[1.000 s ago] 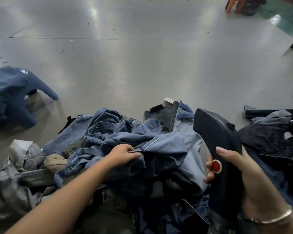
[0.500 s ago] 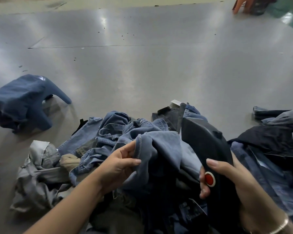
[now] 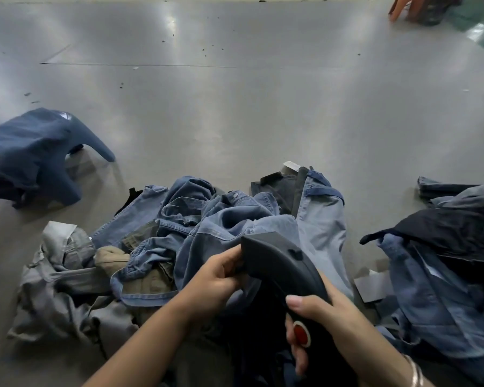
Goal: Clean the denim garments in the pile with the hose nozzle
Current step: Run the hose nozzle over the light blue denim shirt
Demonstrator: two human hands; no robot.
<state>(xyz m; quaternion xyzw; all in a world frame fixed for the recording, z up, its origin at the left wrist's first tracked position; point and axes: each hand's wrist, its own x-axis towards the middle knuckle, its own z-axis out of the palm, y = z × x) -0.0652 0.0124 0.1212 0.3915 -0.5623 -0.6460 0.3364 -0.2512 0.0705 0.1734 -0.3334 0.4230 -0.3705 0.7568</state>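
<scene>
1. Grey polished floor, glossy with streaks of reflected light, small dark specks scattered toward the far side. Only the head view is on hand.
2. Left hand: forearm enters from the bottom edge, angled up and right. Fingers curled, bunching a fold of mid-blue denim against the front tip of the nozzle; knuckles face up.
3. Right hand: wrapped round the rear handle of the hose nozzle, thumb laid over the top just above a round red button. Fingers curl underneath, mostly hidden.
4. Metal bangle on the right wrist, thin and shiny.
5. Nozzle body: matte black plastic, smooth, wedge-shaped, broad flat snout pointing up-left, pressed to the cloth at the pile's near centre.
6. Denim pile: heaped and crumpled on the floor directly ahead; soft folds, stitched seams, a metal stud button, washes from pale blue to dark indigo.
7. Grey trousers and a tan garment lie at the pile's left edge, rumpled.
8. Second heap at the right: dark navy over blue denim, apart from the main pile.
9. Lone dark blue garment far left, well apart, one sleeve sticking out.
</scene>
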